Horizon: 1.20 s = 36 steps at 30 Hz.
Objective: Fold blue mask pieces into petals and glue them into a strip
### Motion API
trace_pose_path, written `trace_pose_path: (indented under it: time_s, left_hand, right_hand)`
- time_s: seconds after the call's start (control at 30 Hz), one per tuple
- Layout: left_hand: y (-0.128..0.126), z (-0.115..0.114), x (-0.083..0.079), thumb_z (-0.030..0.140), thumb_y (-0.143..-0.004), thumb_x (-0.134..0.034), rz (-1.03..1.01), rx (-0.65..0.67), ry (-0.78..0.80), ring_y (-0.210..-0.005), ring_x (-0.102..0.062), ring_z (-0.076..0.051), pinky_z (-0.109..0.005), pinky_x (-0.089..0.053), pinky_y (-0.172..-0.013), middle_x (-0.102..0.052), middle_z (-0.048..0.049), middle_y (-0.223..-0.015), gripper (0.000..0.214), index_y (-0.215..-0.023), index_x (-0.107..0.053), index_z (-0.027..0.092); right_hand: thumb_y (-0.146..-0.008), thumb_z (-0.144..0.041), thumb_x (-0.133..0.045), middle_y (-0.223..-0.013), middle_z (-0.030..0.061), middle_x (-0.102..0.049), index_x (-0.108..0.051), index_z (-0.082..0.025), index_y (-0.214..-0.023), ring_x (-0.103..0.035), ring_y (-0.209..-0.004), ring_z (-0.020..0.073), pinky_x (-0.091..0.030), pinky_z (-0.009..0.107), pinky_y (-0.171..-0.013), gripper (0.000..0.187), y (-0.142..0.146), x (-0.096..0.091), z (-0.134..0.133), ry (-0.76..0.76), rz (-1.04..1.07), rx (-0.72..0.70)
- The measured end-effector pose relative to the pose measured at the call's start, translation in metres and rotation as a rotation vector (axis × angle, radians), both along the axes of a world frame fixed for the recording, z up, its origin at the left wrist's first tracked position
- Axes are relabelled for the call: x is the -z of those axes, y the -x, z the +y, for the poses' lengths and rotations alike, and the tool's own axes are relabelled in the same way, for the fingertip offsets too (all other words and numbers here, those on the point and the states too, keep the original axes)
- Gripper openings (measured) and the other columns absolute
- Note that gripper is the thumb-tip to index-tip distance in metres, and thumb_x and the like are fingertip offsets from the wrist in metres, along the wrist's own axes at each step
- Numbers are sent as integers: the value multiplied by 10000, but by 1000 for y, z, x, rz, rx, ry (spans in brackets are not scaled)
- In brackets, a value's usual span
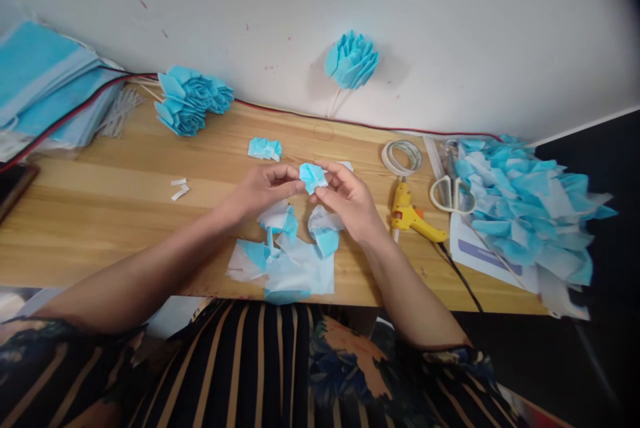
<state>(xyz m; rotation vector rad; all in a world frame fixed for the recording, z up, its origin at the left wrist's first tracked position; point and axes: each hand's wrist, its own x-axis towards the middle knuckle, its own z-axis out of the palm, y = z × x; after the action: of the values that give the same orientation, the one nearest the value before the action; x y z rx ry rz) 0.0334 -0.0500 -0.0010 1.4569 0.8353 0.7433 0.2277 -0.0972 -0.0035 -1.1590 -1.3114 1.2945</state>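
Observation:
Between my two hands, above the middle of the table, is a small crumpled blue fabric piece (pixel 313 177). My left hand (pixel 273 187) pinches its left edge with thumb and fingers. On the other side, my right hand (pixel 347 193) is closed on its right edge. Under my hands lie loose blue-and-white fabric scraps (pixel 300 268), some flat and some creased. Just beyond my left hand sits another folded blue piece (pixel 265 149). A white scrap (pixel 345 166) shows partly behind my right hand.
At right are a tape roll (pixel 401 157), a yellow glue gun (pixel 413 213), white-handled scissors (pixel 453 195) and a heap of blue pieces (pixel 530 208). Blue fabric flowers (pixel 193 100) lie at back left; one stemmed flower (pixel 352 60) leans against the wall. Blue masks (pixel 45 81) are stacked far left.

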Motion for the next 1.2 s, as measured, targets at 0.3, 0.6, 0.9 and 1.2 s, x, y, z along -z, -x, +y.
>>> trace_pose_path:
  time_s: [0.3,0.6,0.9,1.2]
  left_hand:
    - [6,5,-4,408,-795,-690,58,5,-49,-664,-565,-126,-254,-451,-634,-643,2,-726,235,-770,-660,176]
    - [5,1,-4,329,-809,-626,259,88,-284,-728,-620,-143,-256,-477,-701,-698,-2,-763,156,-801,-682,184]
    - [5,1,-5,338,-835,-644,222,122,-259,-754,-633,-150,-265,-491,-721,-709,-16,-804,175,-860,-706,176]
    - [4,-3,-11,319,-879,-664,144,-82,-467,-752,-618,-160,-300,-478,-752,-702,-27,-779,158,-783,-683,194]
  right_hand:
    - [-853,-394,-745,-1274,60,-679,-543,-317,-1421,-682,-1077,209,-587,373,-896,608,-23,-12,0,-9,-107,-228]
    - [-897,-342,-673,-1141,48,-745,-676,-262,-1267,-694,-1033,195,-570,353,-867,378,-21,-15,-1,-95,-293,-111]
    - [-873,-308,-657,-935,14,-709,-713,-240,-1198,-638,-843,151,-529,294,-737,337,-17,-11,0,-122,-338,-65]
    - [-868,-292,-647,-800,-18,-585,-712,-224,-1169,-540,-722,127,-460,275,-658,315,-11,-10,0,-143,-288,24]
